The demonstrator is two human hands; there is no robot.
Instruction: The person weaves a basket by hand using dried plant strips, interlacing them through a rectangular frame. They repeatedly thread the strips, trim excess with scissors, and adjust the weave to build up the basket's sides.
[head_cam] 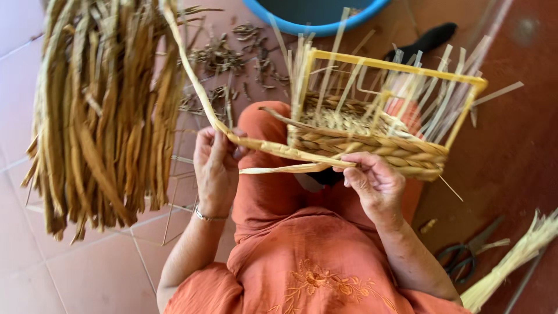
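Left hand (216,164) pinching a flat straw strand (273,148), right hand (375,183) gripping the strand against the half-woven basket (372,148) resting on the lap, scissors (465,256) lying on the floor nearby.

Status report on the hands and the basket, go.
Left hand gripping flat straw strand. Right hand pinching strand end against basket on lap. Dried bundle hangs at left; nothing blocking.

Soft, even daylight with faint shadows; the upright straw stakes (407,87) are motion-blurred, the frame edges slightly soft.
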